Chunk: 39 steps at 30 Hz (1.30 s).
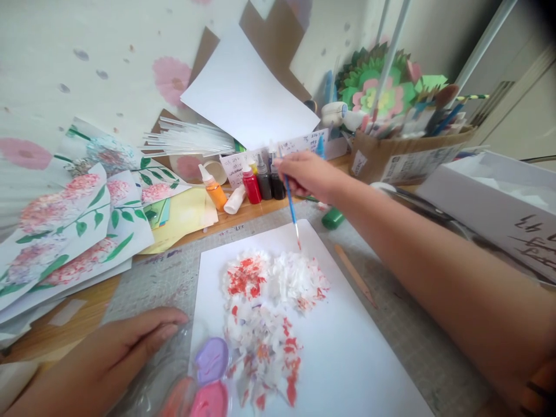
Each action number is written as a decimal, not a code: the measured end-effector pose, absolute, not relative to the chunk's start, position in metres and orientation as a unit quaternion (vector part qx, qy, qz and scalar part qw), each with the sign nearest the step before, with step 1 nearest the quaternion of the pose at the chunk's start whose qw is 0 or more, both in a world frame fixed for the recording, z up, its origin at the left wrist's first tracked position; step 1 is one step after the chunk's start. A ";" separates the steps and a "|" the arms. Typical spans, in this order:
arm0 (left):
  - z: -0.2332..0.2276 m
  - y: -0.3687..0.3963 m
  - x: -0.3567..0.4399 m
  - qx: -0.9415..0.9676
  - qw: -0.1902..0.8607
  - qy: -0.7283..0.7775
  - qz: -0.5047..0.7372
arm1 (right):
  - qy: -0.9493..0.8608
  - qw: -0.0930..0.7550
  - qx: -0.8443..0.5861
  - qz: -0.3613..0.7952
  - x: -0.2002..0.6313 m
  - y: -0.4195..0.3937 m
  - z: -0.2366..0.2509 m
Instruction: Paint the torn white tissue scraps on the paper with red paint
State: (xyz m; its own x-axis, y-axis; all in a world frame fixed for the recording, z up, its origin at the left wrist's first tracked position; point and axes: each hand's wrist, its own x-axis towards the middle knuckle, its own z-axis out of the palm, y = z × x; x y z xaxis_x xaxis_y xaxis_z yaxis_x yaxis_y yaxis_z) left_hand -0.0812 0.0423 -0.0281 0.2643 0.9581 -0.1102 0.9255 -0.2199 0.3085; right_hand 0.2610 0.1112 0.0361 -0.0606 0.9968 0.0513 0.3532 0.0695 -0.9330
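Crowding a grey cutting mat point(165, 278): white paper point(347, 347); paint bottles point(260, 182); floral wallpaper point(87, 58) behind.

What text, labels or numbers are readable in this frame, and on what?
White box, side wall: large black handwritten marks, upside down to the camera, not legible.
White card behind the paint bottles: handwritten lines, too small to read.
Cardboard box: white printed labels, blurred, unreadable.
Cutting mat: faint small print near its far edge, too small to read.
Nothing can be quoted with confidence.
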 end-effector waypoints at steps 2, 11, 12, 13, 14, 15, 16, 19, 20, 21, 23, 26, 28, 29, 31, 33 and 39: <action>-0.028 0.041 -0.080 0.780 0.168 0.602 0.035 | -0.601 0.429 -0.554 0.386 0.266 0.111 0.041; -0.027 0.042 -0.083 0.783 0.186 0.594 -0.006 | -0.694 0.318 -0.506 0.402 0.251 0.107 0.032; -0.027 0.042 -0.083 0.782 0.190 0.594 -0.005 | -0.693 0.340 -0.498 0.394 0.249 0.107 0.033; -0.027 0.041 -0.083 0.781 0.191 0.595 0.002 | -0.690 0.366 -0.491 0.387 0.247 0.108 0.034; -0.026 0.041 -0.082 0.780 0.188 0.597 0.012 | -0.683 0.392 -0.484 0.381 0.247 0.108 0.036; -0.026 0.041 -0.082 0.779 0.186 0.598 0.018 | -0.675 0.416 -0.478 0.378 0.247 0.108 0.038; -0.026 0.041 -0.082 0.780 0.185 0.597 0.019 | -0.669 0.432 -0.476 0.373 0.248 0.107 0.040; -0.025 0.042 -0.083 0.787 0.188 0.588 0.001 | -0.689 0.415 -0.480 0.351 0.249 0.106 0.042; -0.025 0.042 -0.083 0.788 0.188 0.587 -0.003 | -0.704 0.393 -0.480 0.346 0.248 0.105 0.042; -0.024 0.043 -0.084 0.787 0.188 0.587 -0.006 | -0.720 0.368 -0.477 0.344 0.246 0.105 0.041; -0.024 0.043 -0.084 0.785 0.189 0.590 -0.016 | -0.743 0.332 -0.464 0.351 0.238 0.105 0.039; -0.022 0.042 -0.082 0.781 0.192 0.594 -0.026 | -0.749 0.352 -0.430 0.360 0.231 0.105 0.039; -0.020 0.040 -0.078 0.779 0.194 0.595 -0.022 | -0.719 0.423 -0.403 0.376 0.233 0.105 0.042; -0.019 0.039 -0.076 0.779 0.196 0.595 -0.017 | -0.698 0.459 -0.394 0.383 0.235 0.105 0.044; -0.017 0.037 -0.072 0.780 0.199 0.594 -0.005 | -0.670 0.493 -0.403 0.382 0.241 0.105 0.047; -0.016 0.036 -0.070 0.782 0.197 0.591 0.004 | -0.688 0.457 -0.433 0.360 0.242 0.106 0.045; -0.022 0.043 -0.081 0.799 0.179 0.572 -0.042 | -0.749 0.363 -0.434 0.345 0.225 0.107 0.040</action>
State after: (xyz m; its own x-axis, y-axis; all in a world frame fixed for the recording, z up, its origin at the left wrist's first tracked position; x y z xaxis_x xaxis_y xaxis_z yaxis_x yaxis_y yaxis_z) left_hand -0.0808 0.0429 -0.0216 0.3417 0.8995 -0.2724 0.9296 -0.2809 0.2386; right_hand 0.2252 0.1070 0.0398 -0.3602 0.9001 0.2449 0.3991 0.3860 -0.8317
